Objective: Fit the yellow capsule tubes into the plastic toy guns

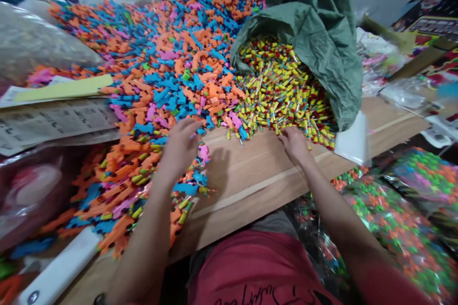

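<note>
My left hand (182,145) is over the near edge of a heap of small plastic toy pieces (168,90) in orange, blue and pink. Its fingers are stretched out and slightly bent, with nothing visible in them. At the front edge of a pile of small yellow pieces with red ends (282,90) is my right hand (295,144). Its thumb and fingertips are drawn together at the pieces, and what is between them is hidden. The yellow pieces spill from the mouth of a green sack (322,47) onto the wooden table (246,167).
A stack of printed sheets (57,121) and a clear bag (43,35) are at the left. A white bar-shaped part (60,267) lies near the front left. Clear bags of colourful pieces (397,219) are below the table at the right.
</note>
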`<state>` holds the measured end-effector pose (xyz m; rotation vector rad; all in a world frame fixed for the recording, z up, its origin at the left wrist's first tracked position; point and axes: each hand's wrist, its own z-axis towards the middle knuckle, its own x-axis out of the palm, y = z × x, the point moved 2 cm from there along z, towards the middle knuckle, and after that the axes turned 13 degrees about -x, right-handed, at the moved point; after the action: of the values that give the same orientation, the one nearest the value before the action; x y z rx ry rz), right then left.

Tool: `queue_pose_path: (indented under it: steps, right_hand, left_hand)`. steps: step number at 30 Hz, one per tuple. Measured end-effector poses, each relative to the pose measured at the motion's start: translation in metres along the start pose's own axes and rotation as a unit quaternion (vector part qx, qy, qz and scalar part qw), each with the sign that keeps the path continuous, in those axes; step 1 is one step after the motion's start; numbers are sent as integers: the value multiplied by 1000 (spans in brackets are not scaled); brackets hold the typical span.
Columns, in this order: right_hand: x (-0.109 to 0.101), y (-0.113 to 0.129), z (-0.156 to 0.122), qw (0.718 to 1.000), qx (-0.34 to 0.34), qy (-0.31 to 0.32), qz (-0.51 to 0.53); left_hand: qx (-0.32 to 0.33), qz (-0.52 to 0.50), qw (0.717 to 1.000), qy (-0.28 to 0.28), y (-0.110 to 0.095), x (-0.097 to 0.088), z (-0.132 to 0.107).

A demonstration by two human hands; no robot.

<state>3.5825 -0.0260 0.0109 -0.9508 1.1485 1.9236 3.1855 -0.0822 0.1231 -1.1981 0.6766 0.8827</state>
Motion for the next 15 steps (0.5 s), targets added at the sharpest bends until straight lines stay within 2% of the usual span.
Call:
queue_pose_path:
  steps: [3, 6, 9, 15]
  right_hand:
    - [12, 8, -4, 1000, -6, 18, -15]
    - [19, 15, -14, 997, -56, 44, -19]
    - [20, 19, -24, 994, -86, 66, -18]
    - [20, 33, -28, 993, -64, 98, 13]
  left_hand:
    - [24, -19, 997, 72, -25, 72, 39]
    - [-21, 16, 994, 106, -28, 119, 64]
    - [-59, 39, 992, 109, -20, 138, 67]
    - [-91, -12, 994, 66, -4, 145, 46]
